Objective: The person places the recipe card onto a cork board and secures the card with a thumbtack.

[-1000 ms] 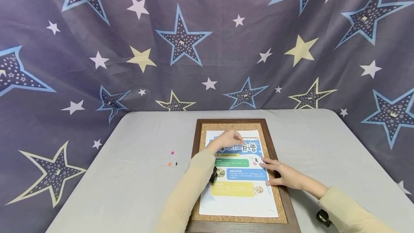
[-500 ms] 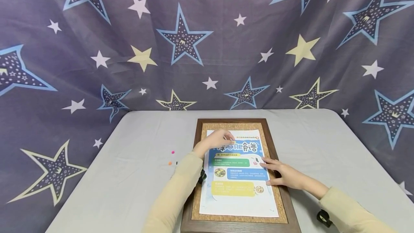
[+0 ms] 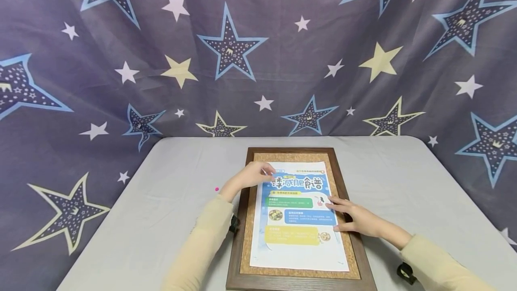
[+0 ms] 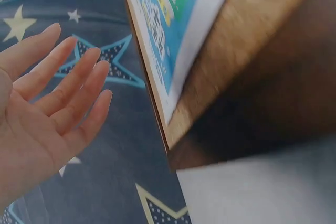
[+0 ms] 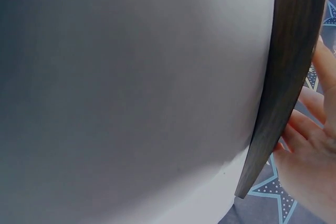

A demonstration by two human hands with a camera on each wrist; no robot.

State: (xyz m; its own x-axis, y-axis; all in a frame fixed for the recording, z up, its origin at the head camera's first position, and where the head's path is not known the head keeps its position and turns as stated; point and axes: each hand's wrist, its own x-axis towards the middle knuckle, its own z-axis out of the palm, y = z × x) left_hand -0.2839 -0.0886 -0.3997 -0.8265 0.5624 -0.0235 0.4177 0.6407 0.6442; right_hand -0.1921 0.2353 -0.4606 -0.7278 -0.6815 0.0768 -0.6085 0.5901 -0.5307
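A printed poster (image 3: 295, 255) lies on a cork board (image 3: 282, 271) with a dark wooden frame (image 3: 299, 283). My left hand (image 3: 251, 175) hovers over the poster's upper left corner and the frame's left side, holding nothing; in the left wrist view its fingers (image 4: 84, 72) are spread and gently bent. On the right edge of the poster rests my right hand (image 3: 357, 219), fingers extended over the paper and its palm over the frame. The right wrist view shows the frame's side (image 5: 294, 66) beside that hand.
A tiny pink piece (image 3: 216, 189) sits on the pale grey tabletop (image 3: 161, 219), left of the board. Behind the table hangs a dark curtain (image 3: 266, 66) with a star print. Black wrist cameras (image 3: 405, 273) show at both sleeves.
My left hand has moved left, off the poster's title toward the frame's left side. Its arm now covers the small orange and black pieces seen earlier. My right hand stays put.
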